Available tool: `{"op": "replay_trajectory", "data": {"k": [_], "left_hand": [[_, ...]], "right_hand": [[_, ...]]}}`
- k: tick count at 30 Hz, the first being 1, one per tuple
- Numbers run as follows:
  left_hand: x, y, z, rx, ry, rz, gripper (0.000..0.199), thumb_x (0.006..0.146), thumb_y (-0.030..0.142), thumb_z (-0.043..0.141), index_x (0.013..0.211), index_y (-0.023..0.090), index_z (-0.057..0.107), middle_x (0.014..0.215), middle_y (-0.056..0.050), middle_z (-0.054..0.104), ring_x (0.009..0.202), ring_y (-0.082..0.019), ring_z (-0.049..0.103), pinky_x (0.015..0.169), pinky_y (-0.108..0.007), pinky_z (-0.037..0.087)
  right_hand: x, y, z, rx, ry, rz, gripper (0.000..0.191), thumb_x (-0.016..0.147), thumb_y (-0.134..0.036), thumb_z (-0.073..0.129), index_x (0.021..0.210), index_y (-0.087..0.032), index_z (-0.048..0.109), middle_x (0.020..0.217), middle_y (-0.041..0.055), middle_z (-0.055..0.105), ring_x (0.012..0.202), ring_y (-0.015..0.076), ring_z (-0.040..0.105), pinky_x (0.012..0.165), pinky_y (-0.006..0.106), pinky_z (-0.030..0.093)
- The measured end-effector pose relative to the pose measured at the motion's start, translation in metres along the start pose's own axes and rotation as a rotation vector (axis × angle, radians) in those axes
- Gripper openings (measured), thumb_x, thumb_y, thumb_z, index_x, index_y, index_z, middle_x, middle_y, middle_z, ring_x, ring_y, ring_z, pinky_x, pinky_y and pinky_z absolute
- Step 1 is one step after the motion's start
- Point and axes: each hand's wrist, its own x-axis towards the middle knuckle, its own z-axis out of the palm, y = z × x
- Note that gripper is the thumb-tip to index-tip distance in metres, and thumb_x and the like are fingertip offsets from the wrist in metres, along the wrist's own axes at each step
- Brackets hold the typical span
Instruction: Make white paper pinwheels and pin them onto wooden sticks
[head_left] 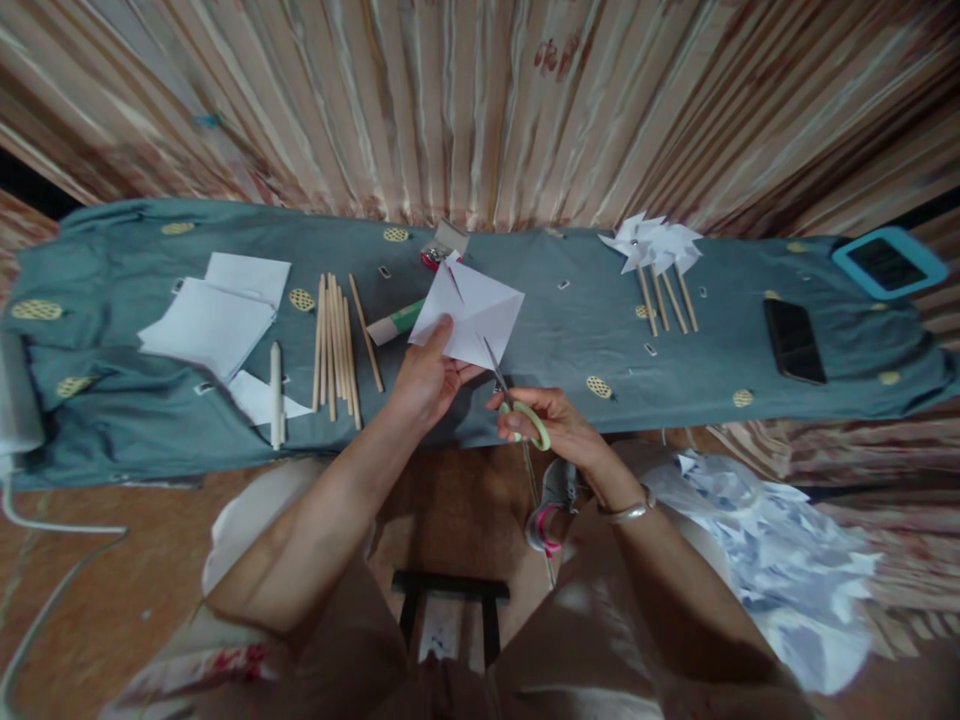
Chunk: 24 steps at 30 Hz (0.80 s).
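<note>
Cutting a folded paper square is the step in hand, by the look of it. Clock taken from the paper square (491,300), which is held up over the near middle of the cloth-covered counter (720,345), corners at about 12, 3, 6 and 9, diagonal creases showing.

Left hand (429,372): grip closed on the paper at its 7 to 8 o'clock edge, thumb on top, fingers beneath. Right hand (547,418): grip wrapped round the green handles of the scissors (498,373), at 5 o'clock. Blades point toward 11, at the 6 o'clock corner, one blade visible over the paper; how wide they stand apart, can't tell. Dark line inward from the 12 o'clock corner reads as a slit already cut, probably.

Next move, my judgement: close the blades along the crease toward the centre, stopping short of it, left thumb clear and paper held taut. Overcutting could split the square.

Around it: loose paper sheets (210,325) at 9, wooden sticks (332,345) between 8 and 9, green-and-white tube (405,320) just beside at 9, partly behind the paper. White pinwheels (667,243) on sticks at 2, black phone (795,340) at 3, bag of white paper pieces (780,560) at 4.
</note>
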Motion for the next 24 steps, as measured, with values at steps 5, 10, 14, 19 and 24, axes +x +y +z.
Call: {"op": "replay_trajectory", "data": {"k": [5, 10, 14, 19, 24], "left_hand": [[0.0004, -0.0001, 0.0001, -0.002, 0.006, 0.005, 0.011, 0.095, 0.023, 0.056, 0.100, 0.017, 0.064, 0.083, -0.004, 0.076, 0.081, -0.018, 0.074, 0.093, -0.040, 0.057], [0.0011, 0.0000, 0.0004, -0.019, 0.020, 0.002, 0.012, 0.096, 0.023, 0.055, 0.102, 0.017, 0.063, 0.080, -0.003, 0.076, 0.084, -0.018, 0.074, 0.092, -0.038, 0.057], [0.0005, 0.0001, 0.0005, -0.031, 0.013, 0.017, 0.012, 0.096, 0.022, 0.054, 0.102, 0.016, 0.063, 0.081, -0.003, 0.075, 0.076, -0.016, 0.073, 0.093, -0.038, 0.057], [0.0013, -0.0006, -0.0013, -0.009, 0.025, 0.025, 0.021, 0.094, 0.026, 0.060, 0.111, 0.014, 0.061, 0.088, -0.005, 0.076, 0.082, -0.017, 0.073, 0.096, -0.039, 0.055], [0.0023, -0.0005, -0.0028, 0.017, 0.020, 0.021, 0.030, 0.092, 0.030, 0.064, 0.118, 0.015, 0.060, 0.099, -0.008, 0.076, 0.092, -0.019, 0.073, 0.098, -0.040, 0.054]], "right_hand": [[0.0011, 0.0003, 0.0012, 0.039, 0.013, 0.035, 0.048, 0.063, -0.053, 0.086, 0.093, -0.017, 0.073, 0.068, -0.0035, 0.062, 0.063, 0.0081, 0.059, 0.060, 0.020, 0.049], [0.0011, 0.0006, 0.0021, 0.042, 0.024, 0.033, 0.045, 0.064, -0.050, 0.087, 0.092, -0.017, 0.074, 0.065, -0.0041, 0.063, 0.060, 0.0074, 0.058, 0.058, 0.020, 0.048], [0.0017, 0.0023, 0.0023, 0.050, 0.033, 0.038, 0.044, 0.063, -0.048, 0.088, 0.092, -0.018, 0.074, 0.064, -0.0046, 0.062, 0.059, 0.0075, 0.059, 0.058, 0.020, 0.049], [0.0037, 0.0032, 0.0028, 0.048, 0.044, 0.045, 0.043, 0.060, -0.047, 0.089, 0.090, -0.018, 0.075, 0.064, -0.0051, 0.062, 0.058, 0.0072, 0.060, 0.057, 0.019, 0.051], [0.0045, 0.0024, 0.0054, 0.098, 0.082, 0.081, 0.046, 0.055, -0.049, 0.091, 0.085, -0.018, 0.075, 0.064, -0.0060, 0.063, 0.054, 0.0050, 0.058, 0.056, 0.018, 0.052]]}}
